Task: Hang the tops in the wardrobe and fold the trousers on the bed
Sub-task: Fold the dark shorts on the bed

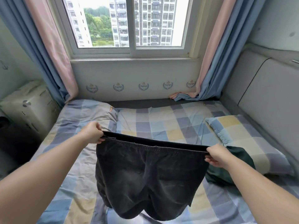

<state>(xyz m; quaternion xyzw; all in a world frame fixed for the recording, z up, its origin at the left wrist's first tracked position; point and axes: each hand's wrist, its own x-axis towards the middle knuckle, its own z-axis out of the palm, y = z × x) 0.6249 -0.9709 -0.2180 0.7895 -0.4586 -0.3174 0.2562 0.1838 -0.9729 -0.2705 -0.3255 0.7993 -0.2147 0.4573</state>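
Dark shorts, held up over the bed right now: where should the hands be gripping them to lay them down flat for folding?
Keep the grip at the two ends of the elastic waistband of the dark shorts, coming in from each side. The left hand and right hand already pinch those corners, so the band is stretched straight and the legs hang freely, which should let them settle flat on the bed.

I count two hands, the left hand and the right hand, one pair of dark shorts, two checked pillows, at ten o'clock and three o'clock, one dark green garment, and five crests on the wall.
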